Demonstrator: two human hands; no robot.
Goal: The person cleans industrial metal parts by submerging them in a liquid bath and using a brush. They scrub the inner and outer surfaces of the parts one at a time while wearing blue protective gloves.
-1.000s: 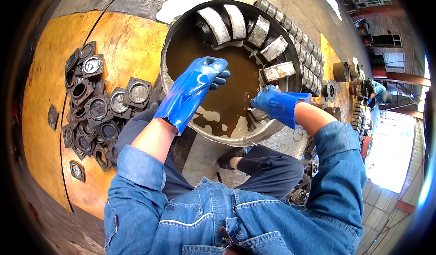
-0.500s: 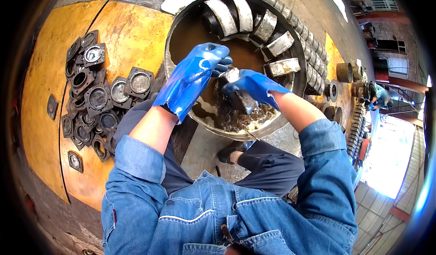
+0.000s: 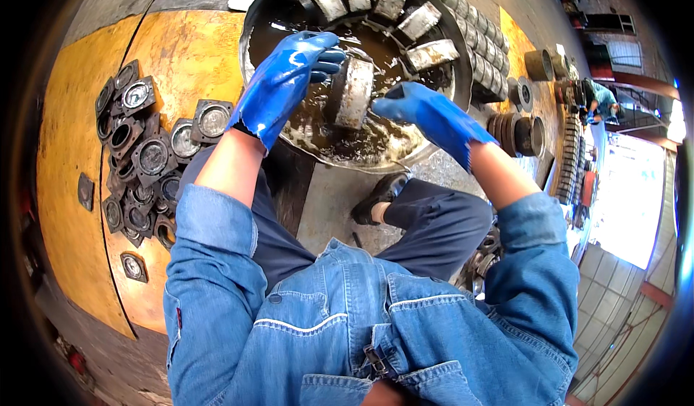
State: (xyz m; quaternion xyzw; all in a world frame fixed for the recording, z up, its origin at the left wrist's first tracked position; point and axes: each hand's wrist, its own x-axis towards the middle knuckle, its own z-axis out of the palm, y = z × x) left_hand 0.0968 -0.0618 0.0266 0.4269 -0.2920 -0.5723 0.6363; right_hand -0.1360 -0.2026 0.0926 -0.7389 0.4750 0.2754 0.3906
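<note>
A round, dark-rimmed basin [image 3: 463,52] of murky brown liquid lies before me. In its middle a silvery metal ring [image 3: 357,93] with a dark side face sits in the liquid, between my hands. My left hand [image 3: 290,73], in a blue rubber glove, is just left of the ring's top, fingers curved and apart, holding nothing. My right hand [image 3: 437,117], gloved alike, points its fingers at the ring's right side, with a narrow gap between. Several similar metal rings [image 3: 418,21] stand in an arc along the basin's far and right inner wall.
On the yellow board [image 3: 195,52] at left lies a heap of dark square flanged parts [image 3: 152,154]. Rows of stacked cylinders [image 3: 488,62] stand right of the basin, with larger rings [image 3: 536,137] beyond. Another person [image 3: 601,102] is at the far right. My foot [image 3: 379,196] is close below the basin.
The metal ring, held tilted between both hands before, now rests in the liquid. My hands have moved apart and let it go. The view has shifted, so the basin appears higher.
</note>
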